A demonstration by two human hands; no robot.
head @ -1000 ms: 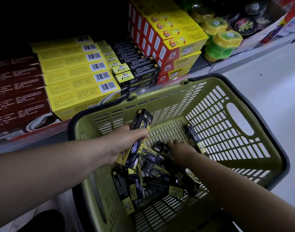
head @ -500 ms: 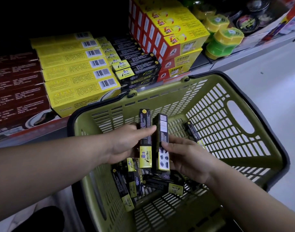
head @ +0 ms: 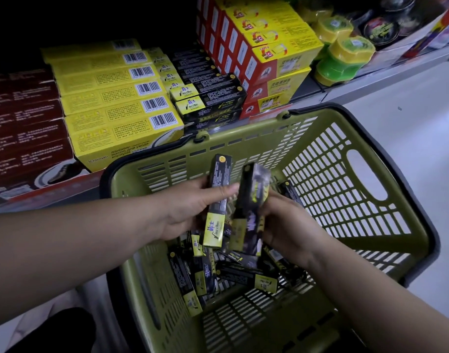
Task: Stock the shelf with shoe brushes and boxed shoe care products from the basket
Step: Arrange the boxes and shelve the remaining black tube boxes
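Change: second box (head: 252, 200) swung in against first box (head: 217, 197) since half a second ago; blurred now.
Loose boxes (head: 218, 271): heaped in basket (head: 345, 200), lower centre of frame, under both grips.
Left grip (head: 187, 210): clenched round first box at mid-length, yellow end down.
Right grip (head: 287, 225): grasping second box low down; held side by side with the first, probably for one carry.
Matching row (head: 210, 98): upper centre on shelf (head: 396, 67), the likely destination.

Dim, vignetted corners, wide-angle warp
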